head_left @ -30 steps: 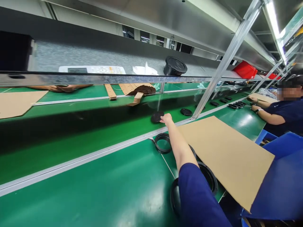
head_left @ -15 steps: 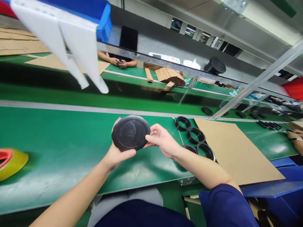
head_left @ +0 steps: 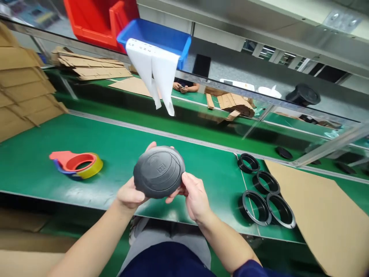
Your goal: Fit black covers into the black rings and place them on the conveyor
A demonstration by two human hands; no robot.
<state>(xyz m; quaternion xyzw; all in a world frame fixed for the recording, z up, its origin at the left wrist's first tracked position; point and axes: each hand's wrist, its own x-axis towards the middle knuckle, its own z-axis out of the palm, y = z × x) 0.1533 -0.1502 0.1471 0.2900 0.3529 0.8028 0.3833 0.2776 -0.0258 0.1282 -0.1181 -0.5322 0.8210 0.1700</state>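
Note:
I hold a round black disc cover [head_left: 159, 171] with both hands above the near edge of the green table [head_left: 121, 146]. My left hand [head_left: 131, 192] grips its left and lower rim, fingers curled behind it. My right hand [head_left: 194, 194] pinches its right edge. The disc's ribbed face with a small square logo points up at me. Several black rings [head_left: 261, 192] lie on the table to the right of my hands.
A red and yellow tape dispenser [head_left: 77, 164] lies at the left. A cardboard sheet [head_left: 319, 207] covers the right side. Stacked cardboard [head_left: 20, 84] stands far left. Blue bin [head_left: 157, 38] and red bin [head_left: 98, 19] sit on the shelf. More discs [head_left: 284, 152] ride the far belt; another person's hands [head_left: 183, 87] show beyond.
My view has swung left and down. The disc stays in both hands and has tilted slightly; my right hand has slid lower on its edge.

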